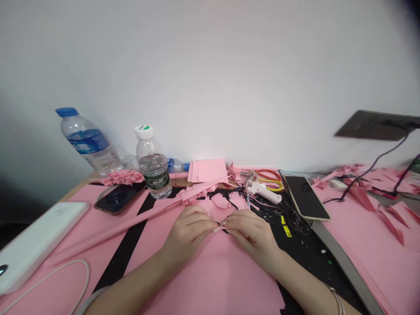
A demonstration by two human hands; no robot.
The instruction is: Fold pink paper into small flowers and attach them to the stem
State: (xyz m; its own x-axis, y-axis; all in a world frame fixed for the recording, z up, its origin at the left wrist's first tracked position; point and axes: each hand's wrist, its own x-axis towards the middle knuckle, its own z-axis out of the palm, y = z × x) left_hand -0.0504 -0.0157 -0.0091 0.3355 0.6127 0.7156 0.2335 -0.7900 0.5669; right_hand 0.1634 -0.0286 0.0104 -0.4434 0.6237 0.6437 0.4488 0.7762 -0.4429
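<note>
My left hand (193, 227) and my right hand (251, 232) meet at the fingertips in the middle of the head view. Between them they pinch a small piece of pink paper (222, 227), mostly hidden by the fingers. Both hands are closed on it, above a large pink paper sheet (210, 280). Just beyond the fingers lie folded pink paper pieces (221, 201). A white hot glue gun (262, 191) rests behind my right hand. A long rolled pink paper stick (131, 223) slants past my left hand.
Left are a white power bank (42, 240), a dark phone (120, 199), a blue-capped bottle (87, 142) and a white-capped bottle (152, 168). Right are another phone (305, 197), scissors (271, 177), dark cables and pink sheets (377, 245). A wall (229, 87) stands behind.
</note>
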